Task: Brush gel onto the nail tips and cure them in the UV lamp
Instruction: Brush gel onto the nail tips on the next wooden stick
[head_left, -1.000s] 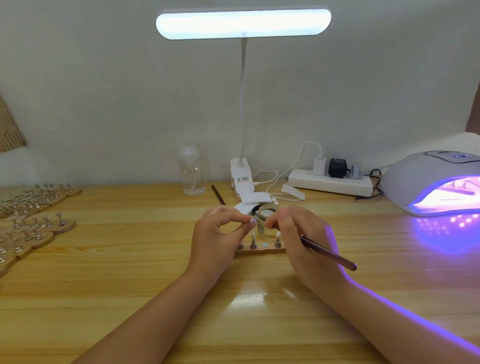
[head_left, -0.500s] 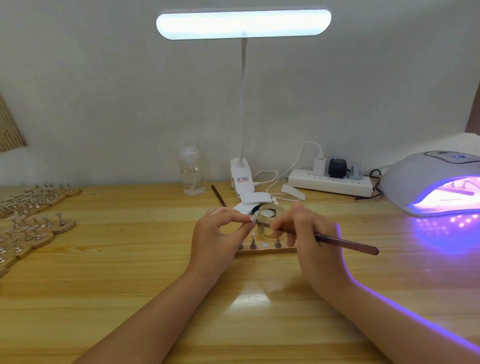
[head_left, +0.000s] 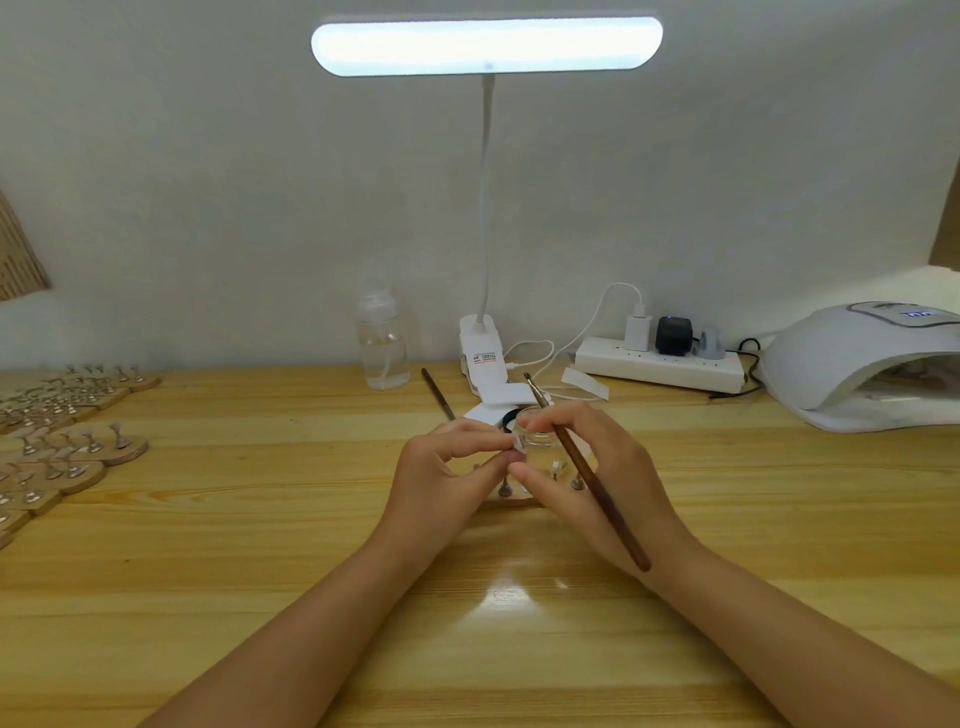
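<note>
Wooden counter (head_left: 208, 571) out wide, UV lamp (head_left: 862, 374) parked far right. Centre: right hand (head_left: 597, 478) curled around the brush (head_left: 587, 467), bristles angled up; left hand (head_left: 441, 478) pinching a nail tip (head_left: 518, 443) just beside the glass jar (head_left: 535, 434).

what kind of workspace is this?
Likely a home or small-shop nail-art bench: a UV lamp at the right, rows of wooden nail-tip stands at the left, and a brush in the right hand over a gel jar.
</note>
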